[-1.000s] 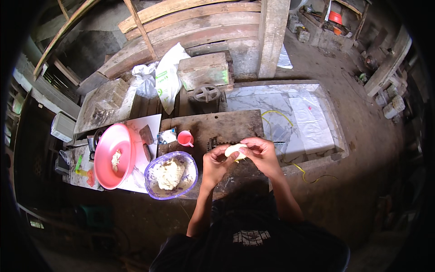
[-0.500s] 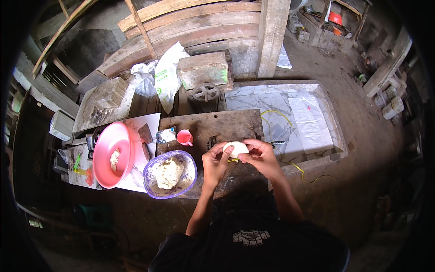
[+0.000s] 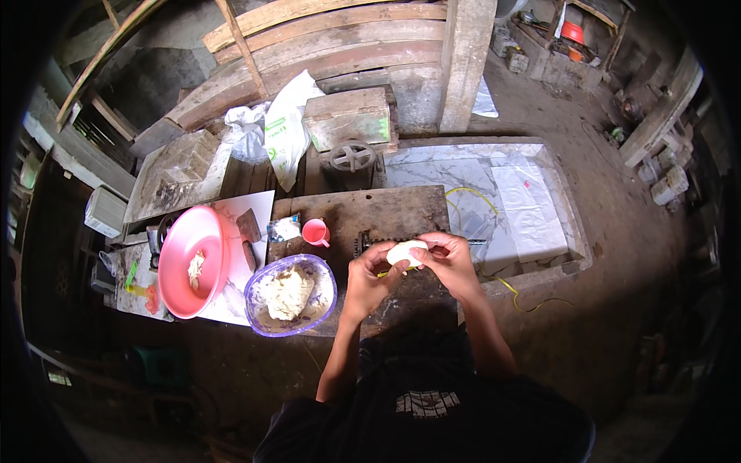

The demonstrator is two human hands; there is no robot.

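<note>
Item: pale dough lump; my left hand and right hand are both pinching it in a narrow grip. Risk: squeezing unevenly, I judge, is liable to tear it, dropping pieces onto the dirty surface.

A rough rural workshop: dirt floor, stacked timber planks, a worn wooden table and a cast-iron handwheel.

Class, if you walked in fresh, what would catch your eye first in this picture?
Both hands, the left hand and right hand, meet at the centre around a pale lump of dough. To the left sit a bright pink basin and a clear purple bowl holding more dough.
</note>
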